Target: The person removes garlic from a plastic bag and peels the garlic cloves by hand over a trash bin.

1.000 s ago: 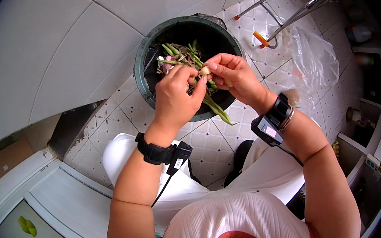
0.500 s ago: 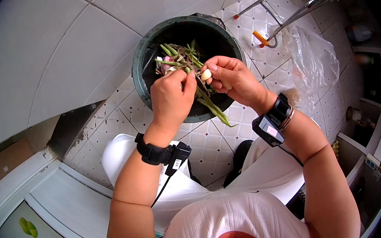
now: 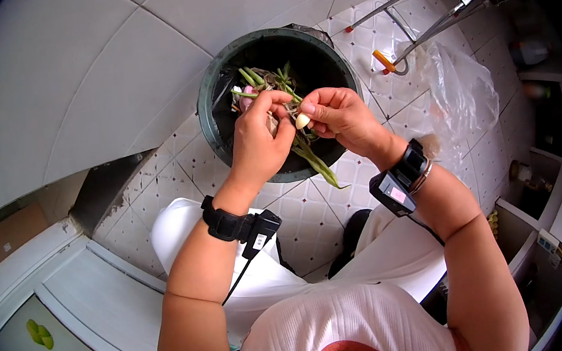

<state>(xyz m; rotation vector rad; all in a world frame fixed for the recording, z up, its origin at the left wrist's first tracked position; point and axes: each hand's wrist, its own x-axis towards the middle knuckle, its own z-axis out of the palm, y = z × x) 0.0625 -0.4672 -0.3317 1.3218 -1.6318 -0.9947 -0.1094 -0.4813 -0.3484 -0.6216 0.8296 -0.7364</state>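
Note:
My right hand pinches a peeled garlic clove between thumb and fingertips, over a dark green bin. Beside it, my left hand has its thumb and index finger spread apart, close to the clove. A pale brownish papery piece shows between those fingers, partly hidden by them. Inside the bin, green stalks and dry scraps lie below both hands, with a pinkish-purple garlic skin at the left. One long green leaf hangs over the near rim.
A metal folding frame with orange grips stands at the upper right. Clear plastic bags lie on the tiled floor. Shelving lines the right side, and a white cabinet is at the lower left.
The left thumb and index finger have moved from a pinch to a spread position. The clove in my right hand has tipped and shifted slightly down and left.

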